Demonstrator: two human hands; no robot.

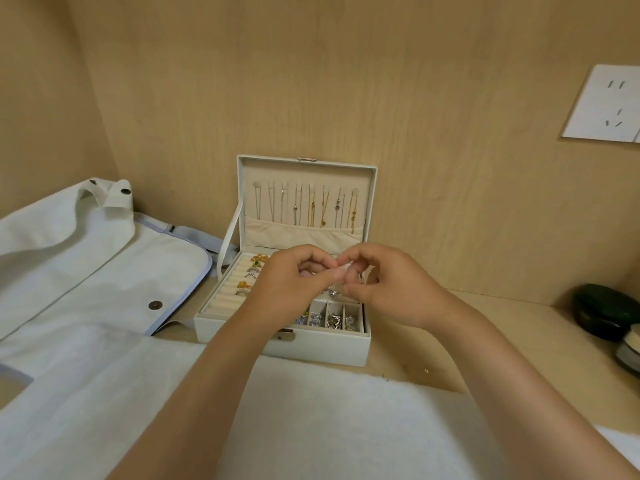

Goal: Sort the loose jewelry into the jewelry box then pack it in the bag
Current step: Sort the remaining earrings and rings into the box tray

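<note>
A white jewelry box [325,348] stands open against the wooden back wall, its lid [306,199] upright with several necklaces hanging inside. Rings [252,271] sit in the padded slots at the left, and small sparkly pieces [334,320] fill the front compartments. My left hand [294,282] and my right hand [388,285] meet above the tray, fingertips pinched together on one tiny pale item [341,270] too small to identify. A white canvas bag [86,258] lies flat to the left of the box.
A white fluffy cloth [311,420] covers the near tabletop. A dark green case [604,311] and a round container [630,351] sit at the right edge. A tiny gold speck [427,370] lies on the bare wood. A white wall socket [604,105] is mounted upper right.
</note>
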